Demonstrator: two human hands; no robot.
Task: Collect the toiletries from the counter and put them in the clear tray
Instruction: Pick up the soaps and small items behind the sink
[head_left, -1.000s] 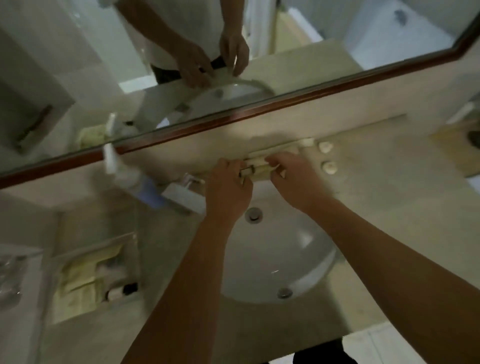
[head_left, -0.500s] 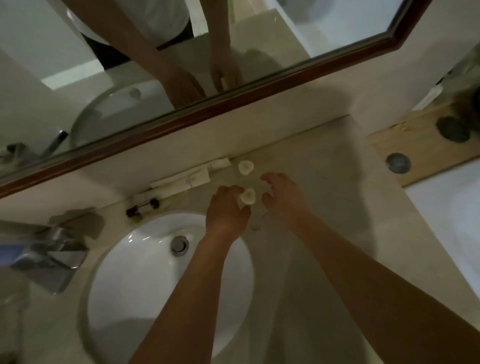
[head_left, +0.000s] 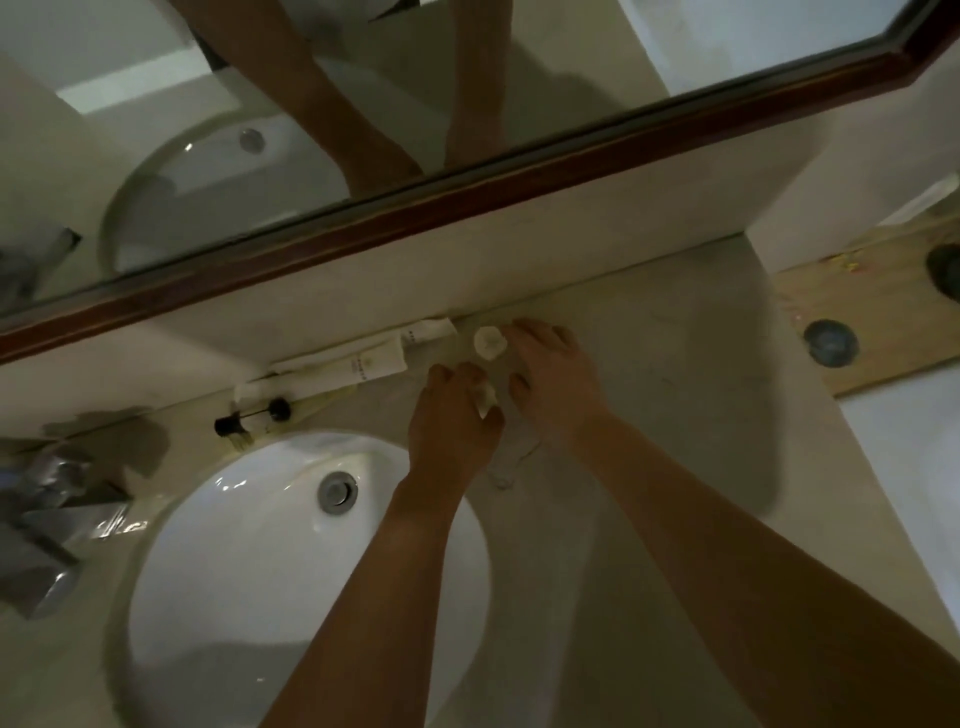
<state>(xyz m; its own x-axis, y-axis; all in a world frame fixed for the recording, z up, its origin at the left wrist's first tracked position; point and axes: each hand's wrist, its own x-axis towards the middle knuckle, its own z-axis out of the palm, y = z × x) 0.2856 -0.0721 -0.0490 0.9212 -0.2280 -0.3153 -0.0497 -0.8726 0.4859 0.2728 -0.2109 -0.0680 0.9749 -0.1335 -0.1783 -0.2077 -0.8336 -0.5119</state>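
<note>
The left hand (head_left: 451, 415) pinched a small pale round cap (head_left: 485, 400) (soft-edged, blurred); the right hand (head_left: 553, 382), grip spread, touched another round cap (head_left: 489, 343) on the matte stone worktop (head_left: 649, 374).

Dim bathroom, wood-framed mirror (head_left: 467, 202), white basin (head_left: 249, 571)

Faucet (head_left: 47, 519) blurred, edge-cropped.

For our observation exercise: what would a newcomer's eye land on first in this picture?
Two bare hands, left and right, meet over small white round toiletries at the counter's back edge. Left of them lie white tubes along the wall, with the white sink below.
</note>
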